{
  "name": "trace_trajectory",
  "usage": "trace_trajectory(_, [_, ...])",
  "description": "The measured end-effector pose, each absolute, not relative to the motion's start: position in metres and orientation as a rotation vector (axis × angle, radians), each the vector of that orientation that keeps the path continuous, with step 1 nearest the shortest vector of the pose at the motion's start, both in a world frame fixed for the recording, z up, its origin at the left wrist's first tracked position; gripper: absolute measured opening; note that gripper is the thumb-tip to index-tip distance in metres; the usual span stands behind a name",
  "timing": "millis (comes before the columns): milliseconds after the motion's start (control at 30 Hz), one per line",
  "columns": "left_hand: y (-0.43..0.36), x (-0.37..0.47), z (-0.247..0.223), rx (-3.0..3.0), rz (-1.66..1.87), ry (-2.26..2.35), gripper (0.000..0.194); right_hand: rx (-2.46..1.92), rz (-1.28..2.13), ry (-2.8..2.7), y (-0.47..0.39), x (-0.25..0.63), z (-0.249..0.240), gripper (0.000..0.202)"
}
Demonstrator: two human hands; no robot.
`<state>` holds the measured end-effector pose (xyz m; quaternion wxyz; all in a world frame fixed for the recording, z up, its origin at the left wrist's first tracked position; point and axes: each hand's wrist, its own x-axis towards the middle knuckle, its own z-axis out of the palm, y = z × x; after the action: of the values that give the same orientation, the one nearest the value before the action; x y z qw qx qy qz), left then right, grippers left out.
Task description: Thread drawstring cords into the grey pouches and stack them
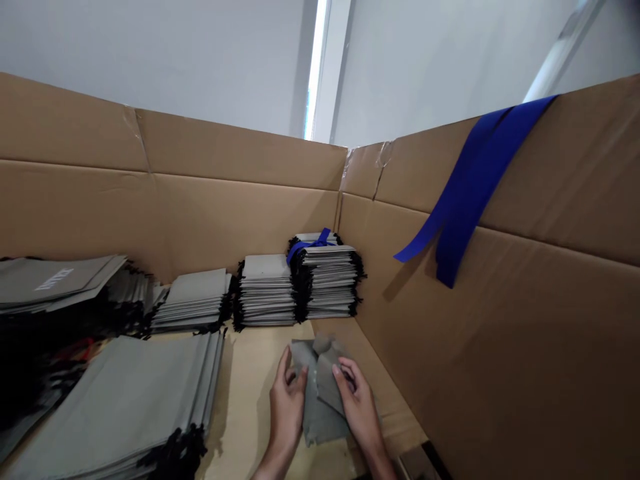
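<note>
A grey cloth piece (pixel 320 417), folded and partly blurred, is held up between my two hands over the pale work surface. My left hand (pixel 289 400) pinches its left edge between thumb and fingers. On the other side my right hand (pixel 357 400) grips a folded-over flap of the same cloth, its fingers curled. To the left lies a large stack of grey cloth pouches (pixel 115 393) with black cords at the near end.
Cardboard walls (pixel 240 213) enclose the back and right. Along the back stand smaller pouch stacks (pixel 267 290), one tied with blue ribbon (pixel 313 245). Blue strips (pixel 470 187) hang over the right wall. Printed grey pouches (pixel 55 280) lie far left.
</note>
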<state>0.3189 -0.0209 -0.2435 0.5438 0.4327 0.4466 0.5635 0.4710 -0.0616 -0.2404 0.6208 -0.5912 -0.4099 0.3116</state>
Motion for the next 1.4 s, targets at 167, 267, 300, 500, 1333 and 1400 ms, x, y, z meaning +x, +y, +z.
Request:
trace_trajectory(167, [-0.023,0.319,-0.243,1.163,1.411,1.094,0.067,-1.354,0.724,-0.905,-0.06,0.472,-0.243,0.068])
trace_trajectory(267, [-0.023,0.318,-0.235,1.171,1.364,1.082,0.054,-1.336,0.734,-0.894,-0.06,0.472,-0.243,0.068])
trace_trajectory(300, [-0.023,0.318,-0.233,1.15,1.356,1.087,0.054,-1.331,0.735,-0.89,-0.06,0.472,-0.243,0.068])
trace_trajectory(500, [-0.024,0.314,-0.23,0.995,1.342,1.036,0.076,-1.327,0.717,-0.873,-0.061,0.472,-0.24,0.068])
trace_trajectory(1333, [-0.033,0.317,-0.22,1.4,1.166,0.898,0.04,-1.474,0.845,-1.392,-0.055,0.475,-0.165,0.033])
trace_trajectory(1400, [-0.033,0.317,-0.223,1.408,1.168,0.883,0.04,-1.541,0.675,-1.43,-0.047,0.478,-0.166,0.022])
